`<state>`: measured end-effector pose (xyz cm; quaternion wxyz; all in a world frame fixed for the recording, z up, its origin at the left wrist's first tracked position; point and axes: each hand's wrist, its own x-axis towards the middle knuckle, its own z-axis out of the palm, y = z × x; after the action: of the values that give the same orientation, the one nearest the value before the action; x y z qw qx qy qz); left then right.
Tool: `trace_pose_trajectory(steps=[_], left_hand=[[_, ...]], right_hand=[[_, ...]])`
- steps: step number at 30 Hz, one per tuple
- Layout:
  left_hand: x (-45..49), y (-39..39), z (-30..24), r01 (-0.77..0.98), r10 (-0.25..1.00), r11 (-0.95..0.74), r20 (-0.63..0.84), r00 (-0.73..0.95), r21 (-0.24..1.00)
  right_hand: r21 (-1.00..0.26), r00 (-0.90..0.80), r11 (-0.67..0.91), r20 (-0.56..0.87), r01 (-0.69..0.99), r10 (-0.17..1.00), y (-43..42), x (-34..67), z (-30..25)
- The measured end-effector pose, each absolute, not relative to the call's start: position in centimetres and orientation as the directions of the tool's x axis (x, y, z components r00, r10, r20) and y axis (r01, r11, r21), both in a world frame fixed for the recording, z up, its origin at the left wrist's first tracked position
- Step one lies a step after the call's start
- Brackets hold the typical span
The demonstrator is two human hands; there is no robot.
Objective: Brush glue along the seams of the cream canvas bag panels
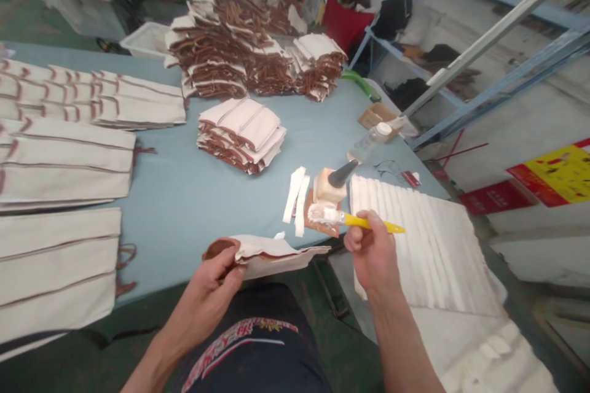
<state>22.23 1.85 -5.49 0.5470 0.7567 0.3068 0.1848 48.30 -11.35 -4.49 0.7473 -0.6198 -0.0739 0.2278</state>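
My left hand [216, 282] is closed on the brown end of a folded cream-and-brown fabric piece [276, 256], held at the table's near edge. Between the fingers of my right hand [375, 245] is a paintbrush [369, 221] with a yellow handle. Its bristles are coated with white paste and lie over a brown pad [329, 227] smeared with the same white. Just behind that pad stands a cream-coloured container [329, 187] with a dark, slanted cone-shaped part [343, 173]. Two white strips [295, 199] lie to its left.
A stack of cream-and-brown pieces [242, 129] sits mid-table, with taller piles [230, 43] behind. Flat cream pieces [64, 159] line the left. To the right are white layered fabric [415, 239], a clear bottle [369, 142], a cardboard box [380, 118] and a metal rack [498, 31].
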Motion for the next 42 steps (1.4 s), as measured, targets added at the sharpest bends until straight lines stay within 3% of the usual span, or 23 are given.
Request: trace_pose_trajectory(steps=[3,6,11,15,19,25,32,35,42], left_hand=[[21.9,1.6,-4.9,0.244,0.662,-0.327,0.037,0.749,0.913],[21.4,1.3,-4.5,0.247,0.679,-0.373,0.081,0.73,0.894],[20.1,1.0,-4.4,0.213,0.674,-0.533,0.26,0.692,0.819],[19.4,0.9,-4.2,0.182,0.591,-0.72,0.454,0.667,0.67],[19.3,1.4,-3.7,0.226,0.523,-0.822,0.533,0.666,0.523],[18.9,1.7,-4.0,0.266,0.49,-0.859,0.552,0.675,0.436],[18.9,1.7,-4.6,0.279,0.491,-0.861,0.548,0.678,0.426],[19.0,1.8,-4.7,0.288,0.484,-0.868,0.559,0.674,0.404],[19.1,2.1,-5.4,0.299,0.478,-0.873,0.557,0.68,0.384]], right_hand=[[-0.942,0.802,0.118,-0.197,-0.314,0.564,-9.4,44.4,-1.4],[-0.94,0.764,0.103,-0.197,-0.325,0.615,-8.2,41.4,-0.3],[-0.947,0.743,0.078,-0.191,-0.311,0.641,-7.6,39.2,-0.7],[-0.964,0.764,0.073,-0.156,-0.256,0.626,-7.8,38.7,-0.4],[-0.974,0.78,0.087,-0.113,-0.209,0.616,-8.1,37.6,0.1],[-0.977,0.692,-0.011,-0.159,-0.213,0.704,-8.8,36.3,-0.6],[-0.99,0.717,0.04,-0.069,-0.133,0.693,-8.0,37.0,0.2],[-0.991,0.645,-0.018,-0.099,-0.131,0.758,-7.6,37.0,0.3],[-0.991,0.654,-0.037,-0.115,-0.131,0.748,-7.5,37.4,-0.9]])
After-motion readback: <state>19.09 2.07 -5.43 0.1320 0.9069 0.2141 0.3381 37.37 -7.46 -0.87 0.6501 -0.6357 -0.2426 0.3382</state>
